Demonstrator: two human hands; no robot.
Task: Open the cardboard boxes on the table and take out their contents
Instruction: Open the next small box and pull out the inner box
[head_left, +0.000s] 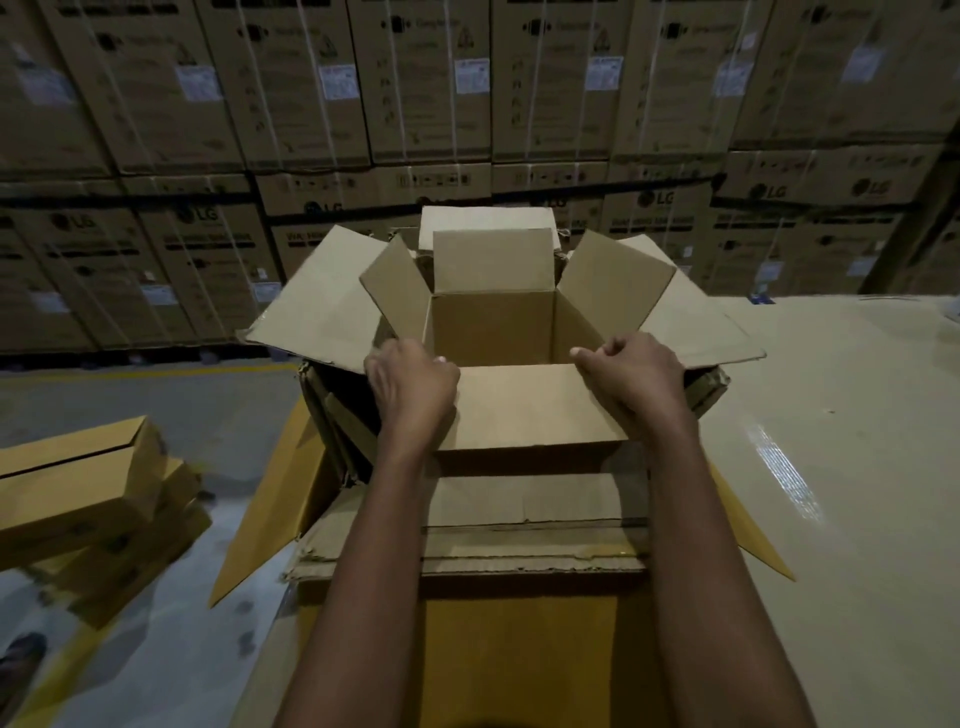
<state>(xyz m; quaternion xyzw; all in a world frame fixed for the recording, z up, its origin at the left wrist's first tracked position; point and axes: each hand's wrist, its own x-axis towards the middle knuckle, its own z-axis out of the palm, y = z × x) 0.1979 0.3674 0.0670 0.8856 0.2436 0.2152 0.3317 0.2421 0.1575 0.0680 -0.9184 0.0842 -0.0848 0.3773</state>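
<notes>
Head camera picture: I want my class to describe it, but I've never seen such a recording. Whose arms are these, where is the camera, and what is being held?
There is no machine here: a person wears one wide camera on the head, looking forward and down, so the two arms are the person's own. The left hand and right hand each grip a corner of the near flap of a small cardboard box, whose flaps are open; its bottom is hidden. It sits within the spread flaps of a larger opened box, with a pale surface to the right. Long flat boxes lie at left; stacked cartons fill the background.
</notes>
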